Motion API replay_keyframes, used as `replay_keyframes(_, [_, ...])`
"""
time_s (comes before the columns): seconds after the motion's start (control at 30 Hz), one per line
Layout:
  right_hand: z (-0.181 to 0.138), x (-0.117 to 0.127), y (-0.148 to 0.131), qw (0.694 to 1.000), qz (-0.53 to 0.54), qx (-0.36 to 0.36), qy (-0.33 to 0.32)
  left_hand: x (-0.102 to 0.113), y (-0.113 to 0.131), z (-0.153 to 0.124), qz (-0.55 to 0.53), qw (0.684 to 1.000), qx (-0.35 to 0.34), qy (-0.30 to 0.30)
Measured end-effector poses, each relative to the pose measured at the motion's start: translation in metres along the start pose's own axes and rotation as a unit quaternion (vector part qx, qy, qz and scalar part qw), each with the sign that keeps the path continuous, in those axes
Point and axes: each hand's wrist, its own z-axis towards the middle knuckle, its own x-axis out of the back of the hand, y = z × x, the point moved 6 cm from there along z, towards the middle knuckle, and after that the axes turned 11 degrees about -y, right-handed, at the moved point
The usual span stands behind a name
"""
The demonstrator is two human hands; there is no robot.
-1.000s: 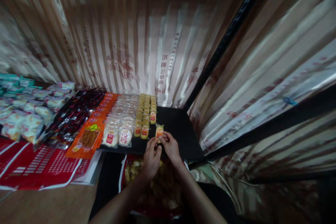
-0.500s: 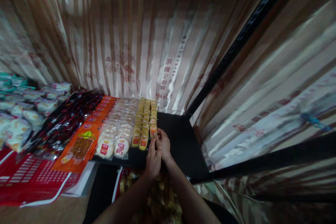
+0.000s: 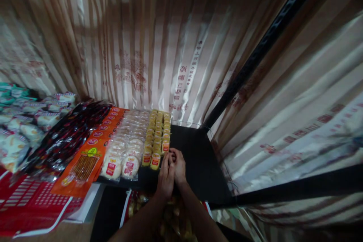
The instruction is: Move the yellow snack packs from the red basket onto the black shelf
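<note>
My left hand [image 3: 165, 177] and my right hand [image 3: 179, 166] are pressed together, fingers curled, at the front of the black shelf [image 3: 198, 159]. Their fingertips pinch the lower edge of a yellow snack packet [image 3: 165, 146] with a red label. That packet stands at the near end of the right-hand row of yellow packets [image 3: 159, 128], which run back to the curtain. Below my wrists sits an open red bag of more yellow packets [image 3: 170, 219], partly hidden by my forearms.
Left of the yellow rows lie round white cakes [image 3: 124, 159], orange packets [image 3: 85, 162], dark red packets [image 3: 65, 136] and pale bags [image 3: 17, 136]. Red printed packaging [image 3: 34, 200] lies front left. Striped shiny curtains hang behind and right; a black post [image 3: 255, 56] slants upward.
Both hands carried the yellow packet forward and left from the bare shelf to the near end of the right-hand row. The view shifted slightly down.
</note>
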Motion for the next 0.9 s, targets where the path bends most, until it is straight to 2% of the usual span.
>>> replay_keyframes(0.1, [-0.0020,0.0017,-0.0068,1.000,-0.013,0.028,0.002,-0.0003,-0.0026,0.0025,0.031,0.999,-0.026,-0.001])
replay_keyframes(0.17, [-0.0020,0.0024,-0.0092,0.999,-0.017,0.033,0.002,-0.0011,-0.0013,0.0022,0.094,0.994,-0.062,-0.011])
replay_keyframes(0.33, [-0.0009,0.0058,-0.0114,0.998,-0.023,0.049,0.016,-0.0050,0.0061,-0.0040,0.262,0.954,-0.144,-0.023])
replay_keyframes(0.5, [-0.0005,0.0048,-0.0112,0.998,0.004,0.056,-0.004,-0.0040,0.0064,-0.0022,0.308,0.939,-0.148,-0.025])
replay_keyframes(0.7, [-0.0023,0.0105,-0.0092,0.997,-0.005,0.036,0.068,-0.0021,0.0064,-0.0032,0.347,0.924,-0.158,-0.021])
replay_keyframes(0.9, [-0.0038,0.0072,-0.0085,0.999,0.002,0.038,0.037,-0.0031,0.0056,-0.0038,0.348,0.924,-0.155,-0.035])
